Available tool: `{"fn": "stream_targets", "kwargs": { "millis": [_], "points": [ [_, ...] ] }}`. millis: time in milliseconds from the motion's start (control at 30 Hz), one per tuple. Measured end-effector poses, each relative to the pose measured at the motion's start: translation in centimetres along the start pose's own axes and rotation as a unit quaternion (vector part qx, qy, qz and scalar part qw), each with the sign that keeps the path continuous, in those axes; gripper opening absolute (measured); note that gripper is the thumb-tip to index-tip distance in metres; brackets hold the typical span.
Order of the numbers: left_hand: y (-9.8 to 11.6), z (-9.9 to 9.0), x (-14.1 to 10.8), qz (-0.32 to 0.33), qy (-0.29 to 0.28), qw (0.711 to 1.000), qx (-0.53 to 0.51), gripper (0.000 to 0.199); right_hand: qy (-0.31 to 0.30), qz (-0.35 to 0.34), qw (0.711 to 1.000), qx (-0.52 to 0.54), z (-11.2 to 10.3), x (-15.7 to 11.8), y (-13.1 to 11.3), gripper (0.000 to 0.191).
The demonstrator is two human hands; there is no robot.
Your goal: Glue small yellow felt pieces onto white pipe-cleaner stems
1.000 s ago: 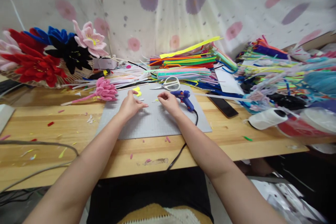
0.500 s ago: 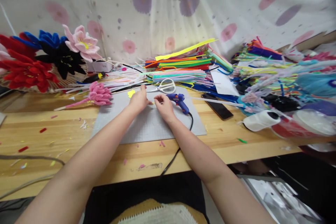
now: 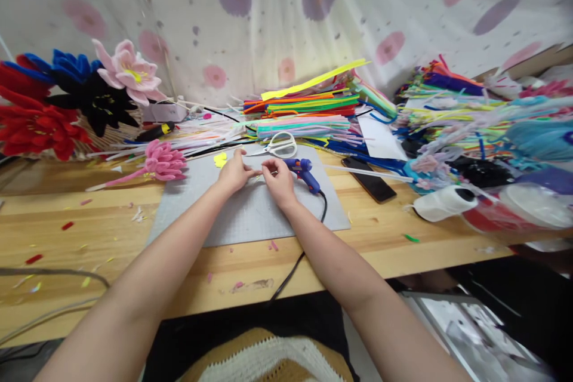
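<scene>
My left hand (image 3: pixel 233 173) is over the grey cutting mat (image 3: pixel 242 221), thumb and fingers closed toward a thin, small yellowish piece (image 3: pixel 256 177) too tiny to name. Opposite it, my right hand (image 3: pixel 279 181) pinches at the same spot, its fingertips close to the left ones. Just right of that hand lies a blue glue gun (image 3: pixel 305 174) on its side, its black cord running toward the table's front edge. White-handled scissors (image 3: pixel 281 145) rest behind both hands. A little yellow piece (image 3: pixel 220 159) sits on the mat left of my left hand.
A pink fuzzy flower (image 3: pixel 163 161) lies left of the mat. Bundles of coloured pipe cleaners (image 3: pixel 304 106) line the back. To the right are a phone (image 3: pixel 369 180) and a white spool (image 3: pixel 443 203). Red, black and pink flowers (image 3: pixel 129 71) stand at the far left.
The view has shifted slightly, so most things sit a little farther left. Both hands stay together over the mat, with only small finger movement.
</scene>
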State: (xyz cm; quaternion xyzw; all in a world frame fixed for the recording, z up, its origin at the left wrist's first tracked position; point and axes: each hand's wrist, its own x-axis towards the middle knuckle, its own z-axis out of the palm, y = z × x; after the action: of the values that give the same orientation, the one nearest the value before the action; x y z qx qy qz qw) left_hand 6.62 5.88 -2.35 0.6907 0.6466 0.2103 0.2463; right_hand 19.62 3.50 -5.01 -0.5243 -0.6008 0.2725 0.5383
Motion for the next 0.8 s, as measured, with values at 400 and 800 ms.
{"fn": "stream_targets", "kwargs": {
  "millis": [400, 800],
  "points": [
    [-0.4, 0.6, -2.5, 0.001, 0.064, 0.997, 0.035, 0.044, -0.118, 0.037, 0.983, -0.136, -0.1, -0.3, 0.2, 0.034],
    [0.2, 3.0, -3.7, 0.013, 0.149, 0.987, 0.058, 0.032, -0.153, 0.068, 0.968, -0.188, -0.4, -0.6, -0.7, 0.040]
  ]
}}
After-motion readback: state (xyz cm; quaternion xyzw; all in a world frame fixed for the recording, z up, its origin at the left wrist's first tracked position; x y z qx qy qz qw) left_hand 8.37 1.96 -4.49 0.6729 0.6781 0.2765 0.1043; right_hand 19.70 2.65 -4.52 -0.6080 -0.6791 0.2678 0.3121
